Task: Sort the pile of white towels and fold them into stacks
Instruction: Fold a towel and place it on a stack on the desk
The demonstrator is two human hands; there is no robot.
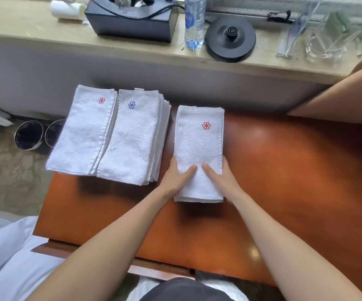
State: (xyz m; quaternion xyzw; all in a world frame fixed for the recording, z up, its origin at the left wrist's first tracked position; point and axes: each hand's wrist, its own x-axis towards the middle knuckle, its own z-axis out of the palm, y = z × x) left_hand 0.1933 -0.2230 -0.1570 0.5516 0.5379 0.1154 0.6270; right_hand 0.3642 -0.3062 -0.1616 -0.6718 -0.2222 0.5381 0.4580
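A folded white towel with a red flower mark (199, 144) lies on the orange-brown table (284, 170). My left hand (176, 179) and my right hand (221, 181) hold its near end from both sides, thumbs on top and fingers along the edges. To the left sit two stacks of folded towels: one topped by a red flower mark (82, 131), the other by a blue flower mark (132, 137). The two stacks touch each other and overhang the table's left edge.
Behind the table runs a stone ledge (45, 29) with a black box (132, 18), a water bottle (194, 22), a black kettle base (230, 38) and clear acrylic holders (327, 40). Two dark round cups (29, 134) stand on the floor at left. White bedding (6, 257) lies at lower left.
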